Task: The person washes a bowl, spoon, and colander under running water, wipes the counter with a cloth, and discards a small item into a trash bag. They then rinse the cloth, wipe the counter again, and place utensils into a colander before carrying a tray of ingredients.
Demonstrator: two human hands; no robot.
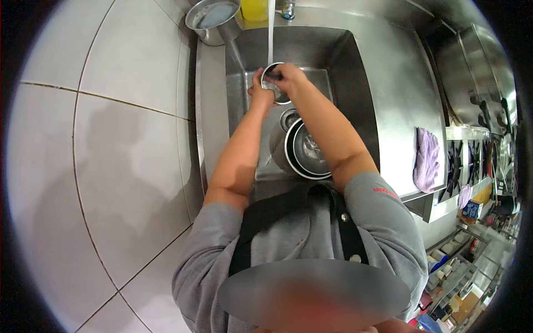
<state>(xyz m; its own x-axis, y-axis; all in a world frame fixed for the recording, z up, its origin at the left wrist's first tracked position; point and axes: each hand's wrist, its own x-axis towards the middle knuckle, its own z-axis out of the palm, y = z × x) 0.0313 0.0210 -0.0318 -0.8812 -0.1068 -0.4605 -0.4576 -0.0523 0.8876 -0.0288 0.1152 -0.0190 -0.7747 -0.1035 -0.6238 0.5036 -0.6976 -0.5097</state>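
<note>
Over the far part of the sink, a round metal bowl is tilted below a running stream of water. My left hand is wrapped round the bowl's left side, thumb at the rim. The fingers of my right hand are bent and reach inside the bowl, pressed over something dark that I cannot make out. Nearer to me, a larger pot stands in the sink with another metal pot nested in it, and water glints inside. The drain lies between bowl and pots.
A metal pot stands at the sink's back left corner, beside a yellow container. The tap's blue-marked knob is at the back. Right of the sink runs a steel counter with a purple cloth; stove grates lie beyond.
</note>
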